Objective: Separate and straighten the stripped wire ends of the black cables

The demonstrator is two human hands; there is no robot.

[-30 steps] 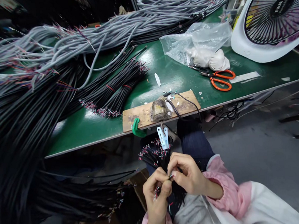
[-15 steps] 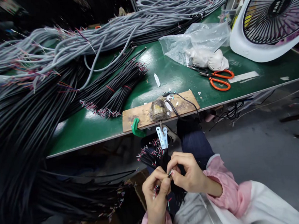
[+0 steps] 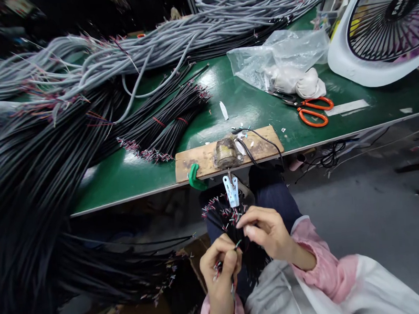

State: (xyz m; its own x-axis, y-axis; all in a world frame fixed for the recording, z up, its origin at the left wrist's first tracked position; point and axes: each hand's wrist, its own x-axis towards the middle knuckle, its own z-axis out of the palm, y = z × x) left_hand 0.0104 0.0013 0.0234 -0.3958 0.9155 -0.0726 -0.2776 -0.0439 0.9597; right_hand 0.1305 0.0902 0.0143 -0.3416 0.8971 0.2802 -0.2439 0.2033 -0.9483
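My left hand [image 3: 220,261] is closed, pinching a thin black cable with a green-tipped end [image 3: 238,244] sticking out past the thumb and forefinger. More red and white wire ends poke out below its fingers. My right hand [image 3: 266,229] is apart from the left, fingers loosely bent and spread, with nothing visible in them. Its fingertips are beside a bundle of black cables [image 3: 217,216] over my lap, whose stripped ends show red and white. A light blue clip [image 3: 231,191] hangs just above, on the shaft of a small motor [image 3: 226,153].
The motor sits on a wooden board [image 3: 191,160] held by a green clamp [image 3: 195,178] at the table edge. Orange-handled scissors [image 3: 312,111], a plastic bag [image 3: 249,63] and a fan [image 3: 347,71] are at right. Black cable bundles [image 3: 164,124] and grey cables [image 3: 116,58] lie left and behind.
My right hand has come away from the left hand's cable end, moving slightly up and right, and its fingers have parted. The left hand keeps its pinch. The view has shifted slightly.
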